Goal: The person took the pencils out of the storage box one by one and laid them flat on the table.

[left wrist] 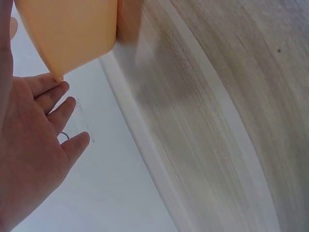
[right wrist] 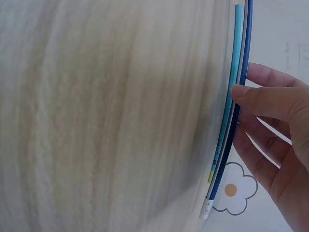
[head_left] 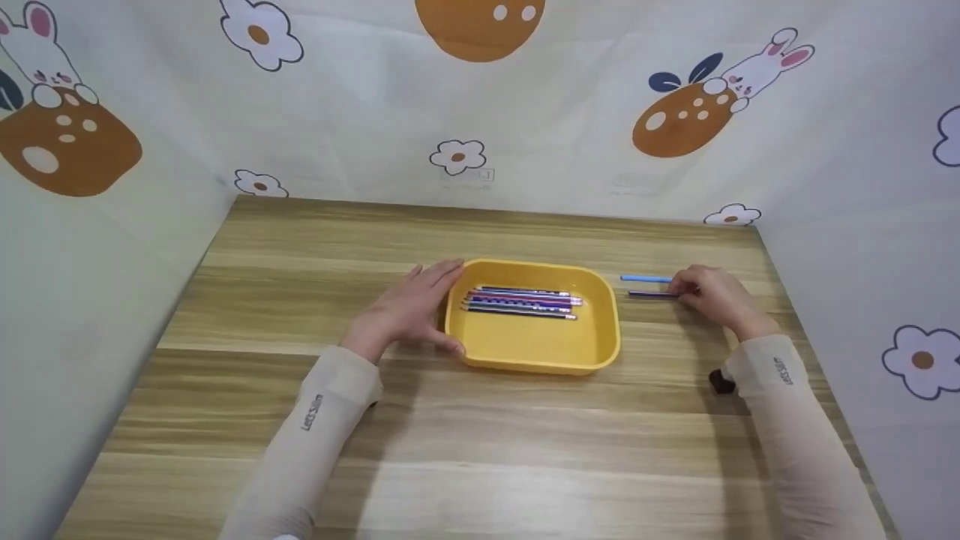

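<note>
A yellow tray (head_left: 536, 367) rests on the table with several striped and dark pencils (head_left: 517, 300) lying side by side inside. My left hand (head_left: 409, 307) rests against the tray's left end, fingers at the back corner and thumb near the front one. Seen from the left wrist, the fingertips of that hand (left wrist: 36, 130) touch the tray (left wrist: 72, 34). To the right of the tray, my right hand (head_left: 716, 296) pinches a dark blue pencil (right wrist: 246, 43) between thumb and fingers. A light blue pencil (right wrist: 236, 43) lies alongside it, partly behind the hand in the head view.
The wooden table (head_left: 525, 450) is bounded by hanging cloth (head_left: 360, 127) with rabbits and flowers at the back and both sides. A small black object (head_left: 721, 381) shows beside the right sleeve cuff.
</note>
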